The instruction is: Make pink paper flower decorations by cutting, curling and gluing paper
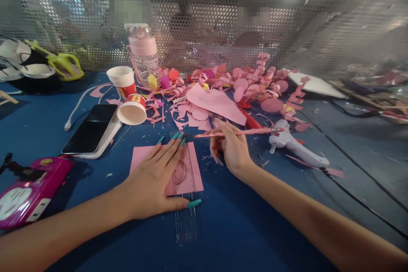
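Table [255, 229] first, blue and wide, with a heap of pink paper scraps [229, 89] strewn along its far side below the perforated metal screen [204, 29]; a phone [91, 129] lies at the left, a white glue gun [296, 146] at the right. Nearer now: a pink paper sheet [191, 174] lies flat in the middle, a clear ruler [185, 204] across it, long axis running toward and away from the person. Left hand [153, 182] is spread flat, fingers released, pressing ruler and sheet down. Right hand [231, 148] is clenched round a pencil [242, 132], which lies nearly level, long axis left to right, one end pointing left toward the ruler's far end, the other reaching over the glue gun. Risk as I judge it: if the flat palm eases, the ruler could slide on the slick sheet and any line would go crooked
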The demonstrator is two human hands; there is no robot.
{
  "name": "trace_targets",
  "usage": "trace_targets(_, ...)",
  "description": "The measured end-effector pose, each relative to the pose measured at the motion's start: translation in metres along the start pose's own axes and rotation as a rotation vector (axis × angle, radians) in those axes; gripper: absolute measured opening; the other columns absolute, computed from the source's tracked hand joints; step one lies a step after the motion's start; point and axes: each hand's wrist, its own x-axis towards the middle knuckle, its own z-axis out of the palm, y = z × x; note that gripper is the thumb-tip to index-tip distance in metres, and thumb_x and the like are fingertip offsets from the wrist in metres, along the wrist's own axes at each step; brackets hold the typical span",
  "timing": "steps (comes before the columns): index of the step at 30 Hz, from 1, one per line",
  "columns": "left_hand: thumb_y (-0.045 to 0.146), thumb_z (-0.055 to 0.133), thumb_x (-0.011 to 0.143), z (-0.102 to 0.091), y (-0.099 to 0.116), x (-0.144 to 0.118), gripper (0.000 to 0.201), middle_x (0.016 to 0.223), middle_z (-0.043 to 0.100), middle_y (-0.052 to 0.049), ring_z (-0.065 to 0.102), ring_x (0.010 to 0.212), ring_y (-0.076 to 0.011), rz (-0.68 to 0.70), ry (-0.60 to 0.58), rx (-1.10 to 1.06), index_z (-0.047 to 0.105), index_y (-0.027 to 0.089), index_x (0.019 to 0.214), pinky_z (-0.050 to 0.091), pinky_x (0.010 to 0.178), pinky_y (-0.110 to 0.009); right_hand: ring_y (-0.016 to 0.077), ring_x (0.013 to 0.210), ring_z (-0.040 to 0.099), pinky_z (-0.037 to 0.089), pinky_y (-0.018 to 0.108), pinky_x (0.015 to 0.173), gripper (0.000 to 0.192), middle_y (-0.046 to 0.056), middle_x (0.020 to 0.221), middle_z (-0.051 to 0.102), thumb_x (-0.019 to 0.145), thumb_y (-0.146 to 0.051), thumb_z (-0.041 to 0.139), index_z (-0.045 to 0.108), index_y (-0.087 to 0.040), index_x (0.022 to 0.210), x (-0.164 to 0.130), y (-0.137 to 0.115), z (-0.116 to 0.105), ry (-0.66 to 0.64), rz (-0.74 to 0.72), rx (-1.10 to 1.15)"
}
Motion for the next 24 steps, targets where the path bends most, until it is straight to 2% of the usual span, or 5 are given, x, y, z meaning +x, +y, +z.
trace_targets(24, 0.075, 0.041, 0.07, -0.0014, 0.0026, 0.0006, 0.103, 0.15, 0.014, -0.016, 0.017, 0.137, -0.032, -0.02, 0.0, 0.003, 0.002, 0.015, 0.145, 0.016, 0.11, -0.05, 0.0072, 0.024, 0.041, 0.027, 0.017, 0.023, 0.032, -0.004, 0.036, 0.048, 0.077, -0.04, 0.053, 0.054, -0.017, 0.056, 0.001, 0.0013, -0.0003, -0.022, -0.023, 0.001)
